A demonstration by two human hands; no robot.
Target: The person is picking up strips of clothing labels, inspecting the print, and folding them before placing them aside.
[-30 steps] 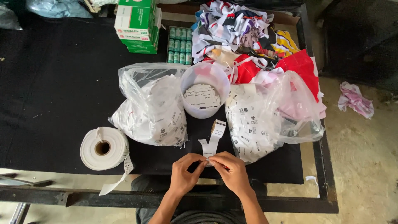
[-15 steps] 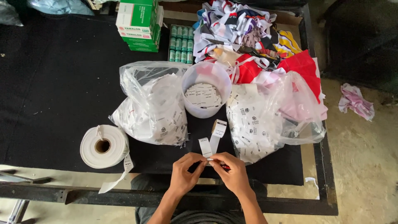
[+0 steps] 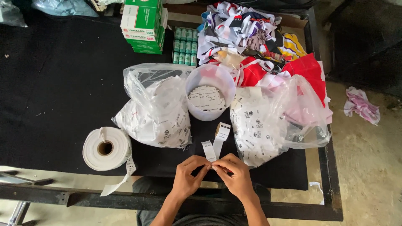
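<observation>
Fingers (image 3: 208, 168) near label-filled tub (image 3: 209, 83)

we are seeing a matt black cloth covering the worktop (image 3: 54, 96), thin glossy clear plastic bags (image 3: 155, 109) crinkling around white woven labels, a smooth translucent plastic tub (image 3: 209, 98), a matt white label roll (image 3: 106, 147), and a satiny label strip (image 3: 215, 144) between our hands.

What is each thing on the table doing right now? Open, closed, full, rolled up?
Left hand: pinching white label strip.
Right hand: pinching the same strip.
White tape roll: wound, end hanging loose.
White plastic tub: open, labels inside.
Two clear plastic bags: open, stuffed with labels.
</observation>
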